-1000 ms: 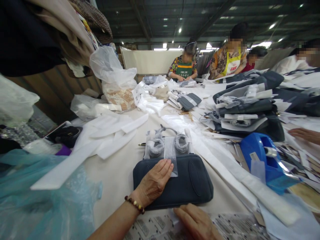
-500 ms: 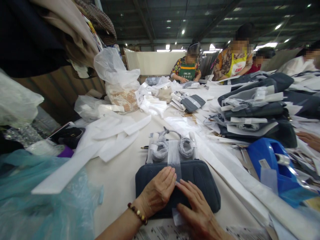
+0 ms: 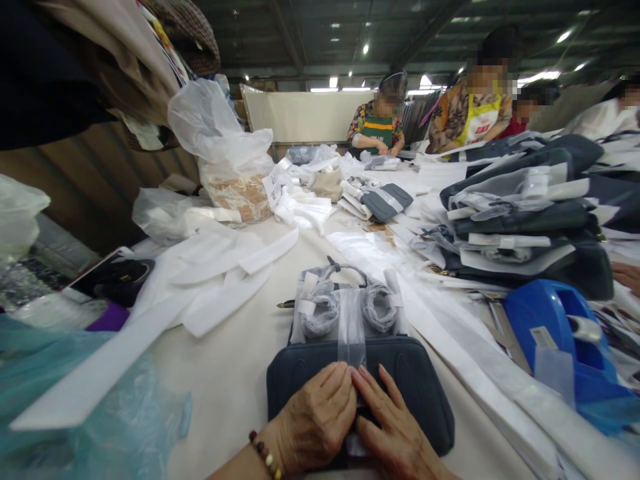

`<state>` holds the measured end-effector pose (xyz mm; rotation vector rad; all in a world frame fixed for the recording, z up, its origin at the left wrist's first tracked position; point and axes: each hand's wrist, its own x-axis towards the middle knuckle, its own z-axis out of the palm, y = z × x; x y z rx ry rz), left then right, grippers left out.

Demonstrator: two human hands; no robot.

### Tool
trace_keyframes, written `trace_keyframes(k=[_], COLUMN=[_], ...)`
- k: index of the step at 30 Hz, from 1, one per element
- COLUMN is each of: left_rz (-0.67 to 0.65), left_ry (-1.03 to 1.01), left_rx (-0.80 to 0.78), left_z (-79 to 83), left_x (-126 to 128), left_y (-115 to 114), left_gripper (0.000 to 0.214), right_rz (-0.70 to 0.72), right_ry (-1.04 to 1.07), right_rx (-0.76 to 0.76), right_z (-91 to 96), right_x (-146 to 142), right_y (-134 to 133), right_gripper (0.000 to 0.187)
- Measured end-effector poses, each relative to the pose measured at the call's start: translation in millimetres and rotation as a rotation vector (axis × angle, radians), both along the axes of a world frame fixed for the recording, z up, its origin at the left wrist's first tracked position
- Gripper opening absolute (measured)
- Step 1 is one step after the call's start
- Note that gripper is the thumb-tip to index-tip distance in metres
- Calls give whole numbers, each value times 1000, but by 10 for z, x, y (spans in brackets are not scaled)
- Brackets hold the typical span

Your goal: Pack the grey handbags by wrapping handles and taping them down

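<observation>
A dark blue bag (image 3: 415,380) lies flat on the table in front of me, its rolled straps (image 3: 320,313) wrapped in thin white film beyond its upper edge. A translucent strip (image 3: 353,327) runs down the middle of the bag and over that edge. My left hand (image 3: 317,413) has its fingers curled and pressed together on the strip, pinching it at the bag's centre. Beside it, my right hand (image 3: 393,423) rests on the bag with fingers stretched out and partly spread, fingertips by the strip. Both hands hide the strip's lower part.
White foam sheets (image 3: 240,273) lie to the left, above teal plastic film (image 3: 115,407). At right stand a blue tape dispenser (image 3: 555,333) and a stack of dark bags (image 3: 530,220). Long white strips (image 3: 465,353) cross the table. Several people work at the far side.
Both hands have slid down the strip towards me, uncovering more of it. My left fingers have gone from lying flat to curled. The view has shifted slightly.
</observation>
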<state>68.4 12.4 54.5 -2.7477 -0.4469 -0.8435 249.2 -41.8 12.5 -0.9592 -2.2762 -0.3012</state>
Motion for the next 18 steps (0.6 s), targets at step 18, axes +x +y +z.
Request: trace_keyframes(k=[18], left_rz=[100], left_ry=[255], left_rx=[-223], left_z=[106], left_x=[-47], left_y=[-123], left_gripper=[40], right_rz=[140], right_ry=[30], right_rx=[11], right_z=[268], right_x=[-170], right_y=[-442], right_gripper=[40])
